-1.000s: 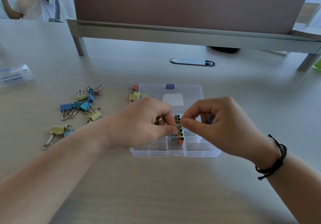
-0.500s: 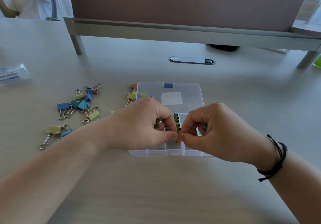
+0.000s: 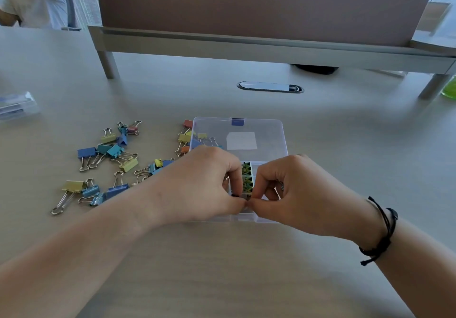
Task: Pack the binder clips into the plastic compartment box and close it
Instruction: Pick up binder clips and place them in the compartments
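Currently, item one: your left hand [image 3: 204, 184] and right hand [image 3: 293, 189], both over the near half of the plastic compartment box [image 3: 281, 142]. Thumbs and forefingers meet tip to tip above the middle compartment; a second ago they stood a little apart and further back along it. The fingers of both hands are curled. Whether they pinch a clip at the meeting point cannot be told, since the tips hide it.

Item two: packed clips [image 3: 246, 177], a tight row standing on edge in the middle compartment, seen between your hands. Less of the row shows than a second ago; your fingertips have come forward to its near end. Judged from that, you are pressing or seating the last clip of this row.

Item three: box lid [image 3: 259, 130], clear, hinged open away from you, blue latch [image 3: 237, 121] at its far edge, white label inside. Not yet closed.

Item four: loose binder clips [image 3: 108, 154], blue, teal, yellow, pink, scattered on the desk [image 3: 246, 280] to the left of the box; a further small heap [image 3: 185, 140] lies against the lid's left edge, some seen through it. These remain unpacked, so the task is well short of done.

Item five: black cord bracelet [image 3: 382, 233] on your right wrist.
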A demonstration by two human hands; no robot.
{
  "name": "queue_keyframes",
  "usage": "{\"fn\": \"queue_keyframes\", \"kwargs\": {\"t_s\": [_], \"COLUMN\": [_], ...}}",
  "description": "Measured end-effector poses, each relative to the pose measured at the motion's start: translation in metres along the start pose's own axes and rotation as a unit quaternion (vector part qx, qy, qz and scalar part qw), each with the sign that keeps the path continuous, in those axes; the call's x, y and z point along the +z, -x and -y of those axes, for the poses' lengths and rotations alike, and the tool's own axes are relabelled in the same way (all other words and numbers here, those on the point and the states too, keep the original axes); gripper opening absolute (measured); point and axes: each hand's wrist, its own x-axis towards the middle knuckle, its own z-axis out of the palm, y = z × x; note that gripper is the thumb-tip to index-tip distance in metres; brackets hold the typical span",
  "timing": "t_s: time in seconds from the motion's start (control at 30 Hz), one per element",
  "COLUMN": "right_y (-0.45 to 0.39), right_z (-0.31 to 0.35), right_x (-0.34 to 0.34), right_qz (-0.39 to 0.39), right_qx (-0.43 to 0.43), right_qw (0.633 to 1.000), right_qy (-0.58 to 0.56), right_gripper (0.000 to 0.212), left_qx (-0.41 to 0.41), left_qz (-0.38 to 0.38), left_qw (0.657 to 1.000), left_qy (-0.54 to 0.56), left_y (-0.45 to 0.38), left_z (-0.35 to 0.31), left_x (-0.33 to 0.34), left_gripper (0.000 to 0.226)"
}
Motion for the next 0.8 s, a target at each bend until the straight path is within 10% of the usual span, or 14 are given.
{"fn": "queue_keyframes", "kwargs": {"t_s": [0.8], "right_y": [-0.0048], "right_z": [-0.0049], "right_x": [-0.0055], "right_qz": [-0.097], "right_qx": [-0.029], "right_qw": [0.987], "right_qy": [-0.123], "right_gripper": [0.036], "left_qx": [-0.015], "left_qz": [-0.024], "left_qw": [1.0], "left_qy": [0.012], "left_y": [-0.0022], "left_z": [0.0016], "left_x": [0.0026], "left_gripper": [0.026]}}
